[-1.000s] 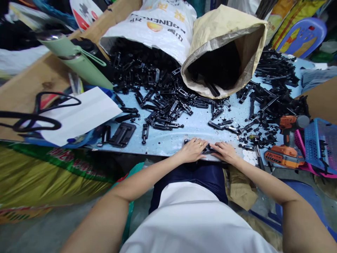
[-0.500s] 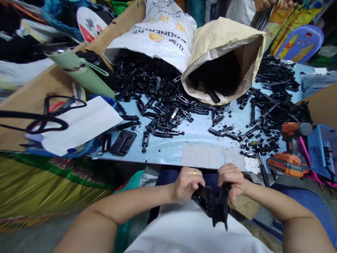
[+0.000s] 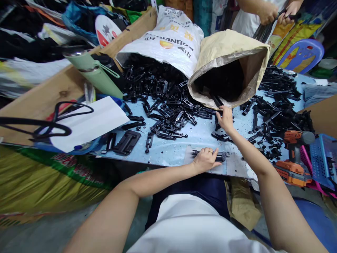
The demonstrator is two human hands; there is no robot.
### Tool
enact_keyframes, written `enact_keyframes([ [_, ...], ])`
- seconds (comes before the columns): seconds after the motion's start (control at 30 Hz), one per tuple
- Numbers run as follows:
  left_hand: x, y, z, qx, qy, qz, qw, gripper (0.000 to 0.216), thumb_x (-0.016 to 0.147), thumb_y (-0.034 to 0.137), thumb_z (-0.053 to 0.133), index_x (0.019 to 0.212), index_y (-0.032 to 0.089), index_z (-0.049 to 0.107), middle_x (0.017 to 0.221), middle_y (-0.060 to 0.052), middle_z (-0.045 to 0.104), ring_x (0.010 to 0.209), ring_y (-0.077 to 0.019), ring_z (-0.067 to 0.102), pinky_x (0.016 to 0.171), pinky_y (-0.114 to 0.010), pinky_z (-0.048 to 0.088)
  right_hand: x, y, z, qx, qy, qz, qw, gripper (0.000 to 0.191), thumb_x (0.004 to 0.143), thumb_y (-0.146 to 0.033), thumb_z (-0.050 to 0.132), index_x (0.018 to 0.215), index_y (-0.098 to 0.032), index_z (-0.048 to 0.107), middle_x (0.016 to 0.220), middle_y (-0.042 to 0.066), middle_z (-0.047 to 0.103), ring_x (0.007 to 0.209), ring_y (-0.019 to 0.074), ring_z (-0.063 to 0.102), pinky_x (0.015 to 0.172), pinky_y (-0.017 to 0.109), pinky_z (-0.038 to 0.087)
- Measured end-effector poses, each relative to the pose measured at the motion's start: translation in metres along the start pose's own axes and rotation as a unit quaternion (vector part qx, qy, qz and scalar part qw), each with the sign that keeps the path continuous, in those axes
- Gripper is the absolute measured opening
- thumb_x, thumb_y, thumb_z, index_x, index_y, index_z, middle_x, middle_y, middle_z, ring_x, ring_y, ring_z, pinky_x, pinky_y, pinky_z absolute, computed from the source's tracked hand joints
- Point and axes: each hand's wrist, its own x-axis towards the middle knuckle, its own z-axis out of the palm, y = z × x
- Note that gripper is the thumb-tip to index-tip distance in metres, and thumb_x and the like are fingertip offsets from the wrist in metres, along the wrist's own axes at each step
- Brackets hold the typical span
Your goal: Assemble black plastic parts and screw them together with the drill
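Note:
My left hand (image 3: 205, 160) rests near the front edge of the light blue table (image 3: 173, 149), fingers pressed down on a flat black plastic part (image 3: 221, 154) that lies there. My right hand (image 3: 225, 119) is stretched forward to the scattered black plastic pieces (image 3: 168, 112) just in front of the tan sack's mouth (image 3: 223, 77). Its fingers curl down onto a small black piece; I cannot see whether it is gripped.
A white sack (image 3: 168, 42) spills black parts at the back. More parts are heaped at the right (image 3: 279, 102). An orange cordless drill (image 3: 292, 154) and a blue basket (image 3: 325, 160) sit at right. A green bottle (image 3: 94, 73), white paper (image 3: 89, 123) and black cable lie left. Another person's hands (image 3: 268, 12) work behind.
Half a second ago both hands held a black part over my lap. It now lies on the table under my left hand, and my right hand has reached forward to the pile.

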Motion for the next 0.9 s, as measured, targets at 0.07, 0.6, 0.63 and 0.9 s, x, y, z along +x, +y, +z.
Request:
enact_keyframes([
  [0.07, 0.018, -0.009, 0.008, 0.015, -0.088, 0.004, 0.996, 0.061, 0.08, 0.057, 0.051, 0.105, 0.002, 0.061, 0.077, -0.017, 0.063, 0.077, -0.0259, 0.057, 0.064, -0.032, 0.04, 0.035, 0.015, 0.002, -0.081, -0.051, 0.042, 0.995, 0.036, 0.087, -0.034, 0.042, 0.113, -0.011, 0.05, 0.111, 0.019, 0.056, 0.105, 0.0307, 0.047, 0.09, 0.046, 0.036],
  [0.6, 0.047, -0.144, -0.048, 0.003, -0.078, -0.406, 0.911, 0.026, 0.081, 0.007, 0.04, 0.101, 0.002, 0.055, 0.111, -0.022, 0.054, 0.107, -0.0302, 0.048, 0.088, -0.04, 0.038, -0.047, -0.078, -0.075, -0.044, -0.193, -0.282, 0.939, 0.029, 0.083, -0.026, 0.055, 0.11, -0.017, 0.058, 0.089, 0.007, 0.064, 0.084, 0.0187, 0.056, 0.077, 0.032, 0.041],
  [0.63, 0.043, -0.141, -0.049, -0.017, -0.067, -0.398, 0.915, 0.026, 0.08, 0.006, 0.04, 0.102, 0.004, 0.053, 0.109, -0.02, 0.055, 0.105, -0.0284, 0.05, 0.088, -0.039, 0.039, -0.069, -0.084, -0.067, -0.06, -0.25, -0.292, 0.921, 0.029, 0.083, -0.026, 0.056, 0.11, -0.016, 0.058, 0.088, 0.007, 0.064, 0.083, 0.0191, 0.056, 0.075, 0.032, 0.041],
  [0.9, -0.018, -0.07, -0.047, -0.33, 0.021, -0.314, 0.89, 0.016, 0.088, 0.03, 0.042, 0.086, 0.017, 0.051, 0.068, 0.001, 0.055, 0.063, -0.0134, 0.055, 0.063, -0.026, 0.046, -0.138, -0.073, -0.026, 0.148, -0.23, 0.019, 0.962, 0.052, 0.091, -0.049, 0.035, 0.131, -0.017, 0.045, 0.096, 0.012, 0.061, 0.084, 0.0217, 0.059, 0.074, 0.038, 0.048],
])
